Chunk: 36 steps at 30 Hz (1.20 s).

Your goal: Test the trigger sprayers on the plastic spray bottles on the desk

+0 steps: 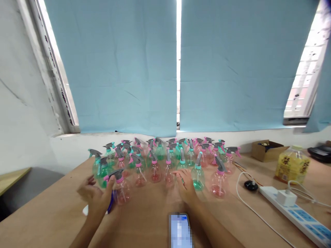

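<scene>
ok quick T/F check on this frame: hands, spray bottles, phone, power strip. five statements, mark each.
1. The left hand is at a pink spray bottle at the front left of the group. True.
2. The right hand holds the phone. False: the phone lies on the table; the hand rests flat by the bottles.
3. All bottles are pink. False: some are green, such as one beside the right hand.
4. A white power strip lies at right. True.
5. The blinds are red. False: blue.
</scene>
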### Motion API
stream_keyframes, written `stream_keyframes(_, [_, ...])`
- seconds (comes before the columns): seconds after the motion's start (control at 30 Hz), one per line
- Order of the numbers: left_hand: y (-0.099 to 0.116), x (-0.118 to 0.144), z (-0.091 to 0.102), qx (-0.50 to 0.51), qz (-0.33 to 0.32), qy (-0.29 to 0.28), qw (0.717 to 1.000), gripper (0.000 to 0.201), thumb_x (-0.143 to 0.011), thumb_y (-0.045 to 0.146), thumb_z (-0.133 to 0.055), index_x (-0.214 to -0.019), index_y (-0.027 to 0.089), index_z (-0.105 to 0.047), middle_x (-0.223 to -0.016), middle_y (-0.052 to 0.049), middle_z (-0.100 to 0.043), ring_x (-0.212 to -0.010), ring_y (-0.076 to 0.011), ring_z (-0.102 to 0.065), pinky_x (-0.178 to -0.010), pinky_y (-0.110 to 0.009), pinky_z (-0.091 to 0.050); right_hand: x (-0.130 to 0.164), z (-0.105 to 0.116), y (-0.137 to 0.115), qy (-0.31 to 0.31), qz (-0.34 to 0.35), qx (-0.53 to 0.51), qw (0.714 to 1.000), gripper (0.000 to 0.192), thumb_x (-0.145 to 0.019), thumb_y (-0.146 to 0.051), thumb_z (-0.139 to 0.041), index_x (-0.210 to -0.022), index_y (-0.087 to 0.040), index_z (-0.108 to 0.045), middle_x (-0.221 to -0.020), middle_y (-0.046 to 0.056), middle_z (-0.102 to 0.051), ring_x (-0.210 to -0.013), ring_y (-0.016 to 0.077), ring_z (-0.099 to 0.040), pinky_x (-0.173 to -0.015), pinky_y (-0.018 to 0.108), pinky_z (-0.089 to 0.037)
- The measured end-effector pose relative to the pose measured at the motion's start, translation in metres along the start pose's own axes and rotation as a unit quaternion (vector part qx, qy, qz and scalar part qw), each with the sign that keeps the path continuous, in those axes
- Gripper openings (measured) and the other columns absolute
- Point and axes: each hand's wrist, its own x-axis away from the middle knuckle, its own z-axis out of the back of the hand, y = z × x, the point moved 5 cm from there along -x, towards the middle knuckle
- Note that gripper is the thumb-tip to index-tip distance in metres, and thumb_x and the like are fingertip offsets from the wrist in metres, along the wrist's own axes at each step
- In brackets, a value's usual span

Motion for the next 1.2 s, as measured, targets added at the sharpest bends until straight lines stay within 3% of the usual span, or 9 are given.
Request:
stream_keyframes(0.07, [0.028,-0.008,0.007,-0.008,-0.117,0.02,0.993,0.074,-0.084,0.062,-0.055,-0.137,0.013,-0.036,-0.131,-0.02,-0.043,-0.124,-0.0367,-0.044,-0.106,-0.053,-0.039,0.0,-0.001,-0.001,-0.005,-0.002,-0.002,1.0,0.03,-0.102,-0.025,-0.039,-0.098,-0.024,-0.068,-0.091,0.003,-0.065,-0.091,0.0208,-0.057,-0.086,0.037,-0.04])
stream_keyframes(0.13, [0.059,-0.017,-0.002,-0.048,-0.224,-0.048,0.972,0.055,-0.09,0.051,-0.053,-0.132,0.017,-0.045,-0.129,-0.018,-0.047,-0.131,-0.0361,-0.041,-0.112,-0.053,-0.032,0.0,-0.002,-0.002,-0.012,-0.002,-0.004,1.0,0.03,-0.102,-0.026,-0.039,-0.098,-0.024,-0.068,-0.09,0.003,-0.065,-0.09,0.0209,-0.057,-0.083,0.036,-0.04])
stream_keyframes(0.23, [0.096,-0.033,-0.031,-0.111,-0.326,-0.168,0.924,0.043,-0.09,0.041,-0.052,-0.128,0.021,-0.055,-0.133,-0.015,-0.051,-0.128,-0.0354,-0.046,-0.11,-0.051,-0.034,0.0,-0.002,-0.003,-0.016,-0.001,-0.01,1.0,0.031,-0.103,-0.028,-0.038,-0.098,-0.024,-0.069,-0.089,0.004,-0.065,-0.089,0.0214,-0.057,-0.082,0.036,-0.041])
stream_keyframes(0.37, [0.123,-0.047,-0.072,-0.182,-0.401,-0.262,0.859,0.043,-0.081,0.022,-0.055,-0.123,0.019,-0.063,-0.133,-0.016,-0.058,-0.128,-0.0365,-0.048,-0.109,-0.051,-0.032,0.002,0.0,-0.001,-0.016,-0.003,-0.006,1.0,0.031,-0.102,-0.029,-0.038,-0.098,-0.024,-0.069,-0.091,0.005,-0.066,-0.091,0.022,-0.057,-0.086,0.038,-0.041])
stream_keyframes(0.5, [0.128,-0.045,-0.095,-0.238,-0.424,-0.32,0.813,0.044,-0.075,0.017,-0.059,-0.118,0.015,-0.066,-0.121,-0.017,-0.066,-0.117,-0.0359,-0.056,-0.107,-0.05,-0.031,0.003,0.002,0.002,-0.011,-0.009,-0.003,1.0,0.03,-0.102,-0.027,-0.039,-0.098,-0.025,-0.069,-0.092,0.004,-0.066,-0.092,0.0217,-0.057,-0.087,0.038,-0.04])
stream_keyframes(0.67, [0.121,-0.044,-0.1,-0.283,-0.419,-0.355,0.786,0.042,-0.077,0.019,-0.059,-0.118,0.014,-0.066,-0.111,-0.019,-0.069,-0.106,-0.038,-0.061,-0.093,-0.048,-0.039,0.003,0.002,0.001,-0.012,-0.002,-0.006,1.0,0.03,-0.102,-0.026,-0.039,-0.1,-0.024,-0.069,-0.09,0.003,-0.065,-0.091,0.0211,-0.057,-0.087,0.037,-0.039])
stream_keyframes(0.77, [0.114,-0.047,-0.096,-0.29,-0.424,-0.347,0.785,0.047,-0.079,0.021,-0.059,-0.125,0.014,-0.062,-0.12,-0.021,-0.065,-0.11,-0.0394,-0.058,-0.09,-0.046,-0.04,0.001,0.003,-0.002,-0.012,-0.003,-0.008,1.0,0.03,-0.102,-0.027,-0.039,-0.099,-0.024,-0.069,-0.09,0.004,-0.066,-0.09,0.0213,-0.057,-0.087,0.037,-0.04])
stream_keyframes(0.93, [0.1,-0.05,-0.091,-0.282,-0.409,-0.35,0.794,0.049,-0.083,0.021,-0.054,-0.132,0.019,-0.058,-0.115,-0.018,-0.067,-0.109,-0.0373,-0.059,-0.09,-0.046,-0.039,0.001,0.004,-0.004,-0.012,-0.005,-0.01,1.0,0.03,-0.102,-0.028,-0.039,-0.099,-0.024,-0.069,-0.088,0.004,-0.066,-0.089,0.0219,-0.057,-0.083,0.037,-0.041])
stream_keyframes(1.2, [0.107,-0.053,-0.088,-0.247,-0.404,-0.346,0.81,0.037,-0.084,0.023,-0.058,-0.12,0.022,-0.065,-0.102,-0.015,-0.071,-0.1,-0.0349,-0.064,-0.09,-0.046,-0.038,0.001,0.003,0.0,-0.013,-0.001,-0.008,1.0,0.031,-0.102,-0.029,-0.039,-0.099,-0.025,-0.07,-0.089,0.005,-0.066,-0.09,0.0224,-0.058,-0.083,0.037,-0.043])
